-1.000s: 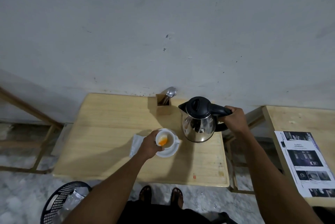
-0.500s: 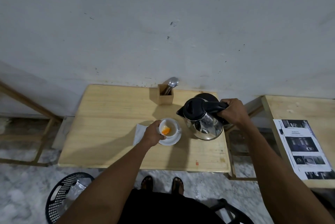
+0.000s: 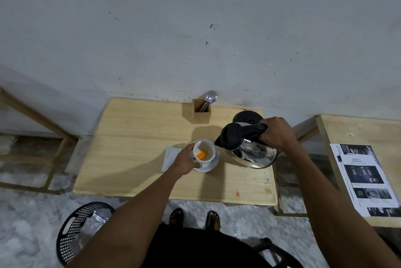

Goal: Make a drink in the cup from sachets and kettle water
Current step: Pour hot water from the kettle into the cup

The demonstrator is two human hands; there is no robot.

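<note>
Right hand (image 3: 276, 135) tips kettle (image 3: 249, 148), spout leftward toward cup (image 3: 204, 151).

Printed sheet (image 3: 366, 177) on right table: heading "SAFETY"; rest illegible

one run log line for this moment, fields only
phase: pour | right hand: tilting kettle, spout at cup | left hand: steadying cup on saucer | cup: orange powder | water: none seen

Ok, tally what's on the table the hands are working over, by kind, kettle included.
Kettle: 1
Kettle base: 1
Cup: 1
Saucer: 1
Napkin: 1
Wooden holder: 1
Spoon: 1
Total: 7
</note>
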